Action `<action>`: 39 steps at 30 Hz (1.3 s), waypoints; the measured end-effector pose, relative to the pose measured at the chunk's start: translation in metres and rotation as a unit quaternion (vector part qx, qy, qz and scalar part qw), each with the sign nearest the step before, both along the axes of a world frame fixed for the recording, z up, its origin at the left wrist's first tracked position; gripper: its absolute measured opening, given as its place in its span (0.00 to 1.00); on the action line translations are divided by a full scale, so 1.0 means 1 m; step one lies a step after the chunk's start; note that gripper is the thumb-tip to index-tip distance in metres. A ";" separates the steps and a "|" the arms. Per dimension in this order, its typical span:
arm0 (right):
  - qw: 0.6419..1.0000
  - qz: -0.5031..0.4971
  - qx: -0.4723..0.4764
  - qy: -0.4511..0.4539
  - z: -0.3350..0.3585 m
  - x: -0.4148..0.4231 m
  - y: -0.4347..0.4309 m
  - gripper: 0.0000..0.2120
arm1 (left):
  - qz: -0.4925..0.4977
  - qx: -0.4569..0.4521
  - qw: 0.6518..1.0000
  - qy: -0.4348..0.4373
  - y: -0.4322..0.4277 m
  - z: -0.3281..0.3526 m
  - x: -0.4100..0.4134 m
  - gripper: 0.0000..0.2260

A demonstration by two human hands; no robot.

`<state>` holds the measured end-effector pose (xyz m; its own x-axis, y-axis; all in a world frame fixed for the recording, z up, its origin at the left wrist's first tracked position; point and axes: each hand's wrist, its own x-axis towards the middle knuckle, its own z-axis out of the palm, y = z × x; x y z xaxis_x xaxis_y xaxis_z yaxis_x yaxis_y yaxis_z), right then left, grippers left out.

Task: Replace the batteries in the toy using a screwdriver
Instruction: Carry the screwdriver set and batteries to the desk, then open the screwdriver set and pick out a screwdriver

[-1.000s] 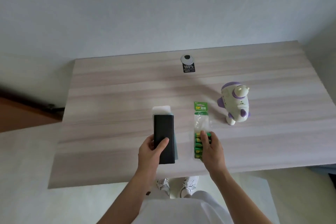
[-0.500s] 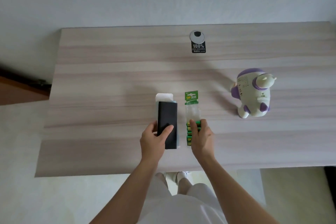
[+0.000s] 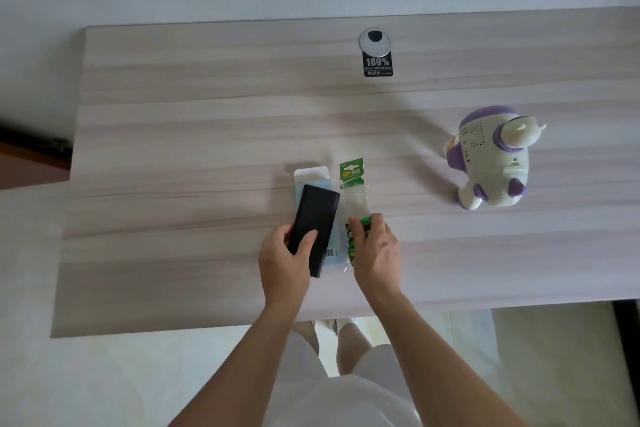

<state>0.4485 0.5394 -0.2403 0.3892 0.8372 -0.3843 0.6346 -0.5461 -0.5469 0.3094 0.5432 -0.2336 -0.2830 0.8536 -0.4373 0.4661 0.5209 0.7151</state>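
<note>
A white and purple toy (image 3: 491,159) lies on the wooden table (image 3: 173,149) at the right. Near the front middle, my left hand (image 3: 284,263) grips a flat black case (image 3: 316,218), thumb on top, tilted over a light blue and white package (image 3: 311,177). Just right of it lies a clear battery pack (image 3: 354,194) with a green header and green batteries at its near end. My right hand (image 3: 375,253) holds that near end, fingers curled over the batteries. No screwdriver is in sight.
A round cable grommet (image 3: 374,41) with a black "100%" sticker (image 3: 378,65) sits at the table's far edge. A pale wall stands behind the table. My legs and shoes show below the front edge.
The view has swung left and down, so the toy sits further right in frame. The black case has tilted under my left hand. My right hand stays on the battery pack.
</note>
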 end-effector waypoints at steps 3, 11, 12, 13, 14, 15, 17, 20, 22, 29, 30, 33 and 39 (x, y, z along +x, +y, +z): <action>1.000 -0.002 -0.003 -0.022 -0.006 0.002 -0.002 0.17 | -0.005 -0.020 1.000 -0.020 0.003 -0.001 -0.005 0.15; 0.998 0.005 0.034 -0.047 -0.014 0.002 -0.002 0.17 | 0.138 -0.059 0.974 -0.172 0.008 0.003 -0.024 0.13; 0.998 0.003 0.054 -0.045 -0.014 0.001 -0.003 0.16 | 0.149 -0.055 0.971 -0.178 0.008 0.004 -0.028 0.13; 0.996 0.002 0.077 -0.047 -0.015 0.001 -0.004 0.17 | 0.156 -0.051 0.970 -0.180 0.008 0.005 -0.033 0.12; 0.994 0.004 0.096 -0.054 -0.015 0.000 -0.005 0.16 | 0.162 -0.048 0.970 -0.177 0.008 0.006 -0.038 0.12; 0.992 0.009 0.108 -0.065 -0.015 0.000 -0.005 0.16 | 0.165 -0.045 0.970 -0.172 0.008 0.005 -0.042 0.12; 0.990 0.018 0.116 -0.085 -0.018 -0.001 -0.005 0.16 | 0.163 -0.041 0.973 -0.158 0.009 0.004 -0.051 0.11; 0.987 0.009 0.129 -0.094 -0.025 0.002 -0.003 0.17 | 0.138 -0.041 0.982 -0.124 0.011 0.002 -0.057 0.11; 0.985 0.007 0.133 -0.109 -0.030 0.005 -0.003 0.17 | 0.122 -0.040 0.987 -0.098 0.012 0.001 -0.060 0.11; 0.989 -0.023 0.117 -0.091 -0.030 0.010 -0.003 0.19 | 0.110 -0.041 0.990 -0.076 0.015 0.003 -0.063 0.13; 0.990 -0.028 0.115 -0.075 -0.028 0.011 -0.002 0.19 | 0.116 -0.045 0.988 -0.089 0.016 0.005 -0.063 0.12; 0.993 -0.043 0.105 -0.023 -0.023 0.019 0.000 0.21 | 0.149 -0.055 0.977 -0.144 0.016 0.012 -0.063 0.11; 0.985 -0.033 0.171 0.000 0.029 0.028 0.007 0.15 | 0.155 -0.062 0.957 -0.238 0.020 0.051 -0.053 0.13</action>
